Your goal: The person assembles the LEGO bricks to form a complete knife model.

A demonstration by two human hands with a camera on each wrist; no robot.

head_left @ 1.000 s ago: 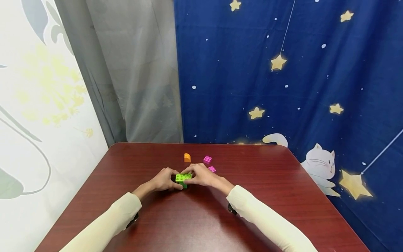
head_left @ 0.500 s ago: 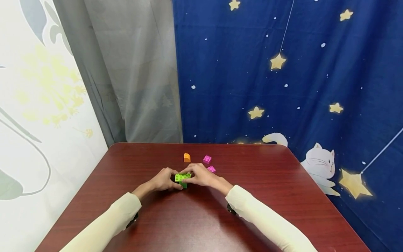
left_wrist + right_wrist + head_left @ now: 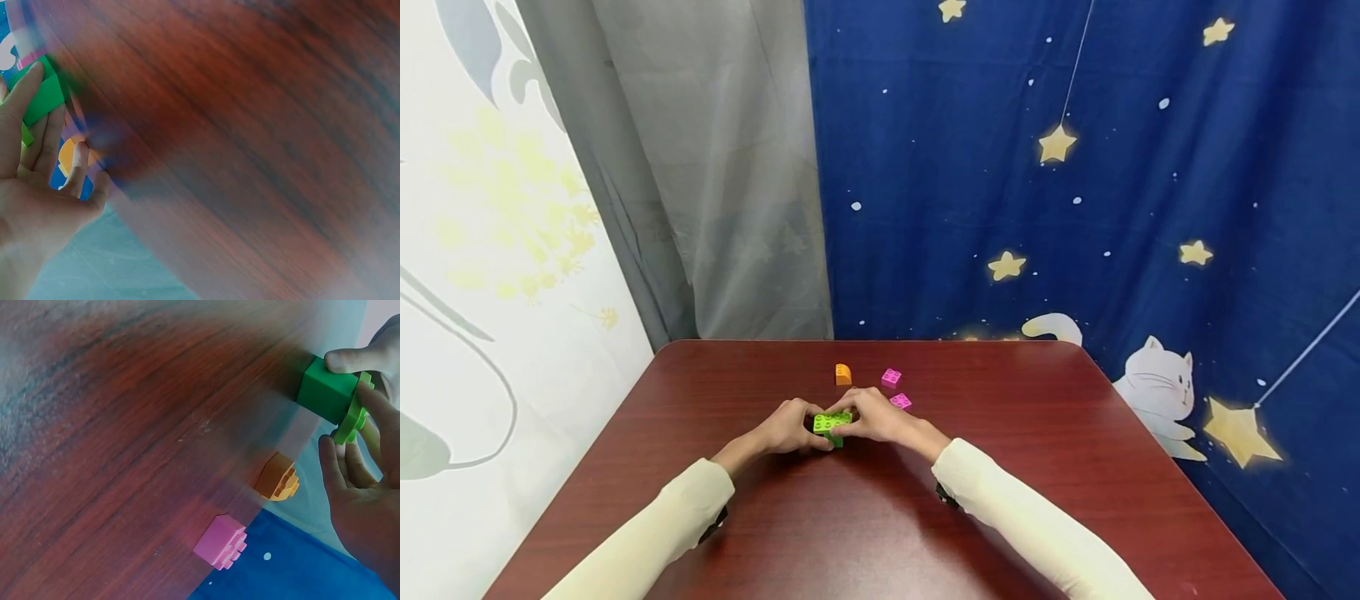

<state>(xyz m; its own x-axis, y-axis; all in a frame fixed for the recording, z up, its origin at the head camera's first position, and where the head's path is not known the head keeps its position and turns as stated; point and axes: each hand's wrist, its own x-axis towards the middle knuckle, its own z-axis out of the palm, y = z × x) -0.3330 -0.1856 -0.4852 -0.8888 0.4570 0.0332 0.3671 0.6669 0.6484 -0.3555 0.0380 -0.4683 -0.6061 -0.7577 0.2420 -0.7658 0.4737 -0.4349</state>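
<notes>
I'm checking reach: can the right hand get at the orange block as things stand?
Probably not while busy: the right hand pinches the light green brick, though nothing seems to stand between hand and orange block.

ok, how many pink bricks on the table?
2. One pink brick lies right of the orange brick; the other pink brick lies nearer, just beyond the right hand. That hand could hide more.
</notes>
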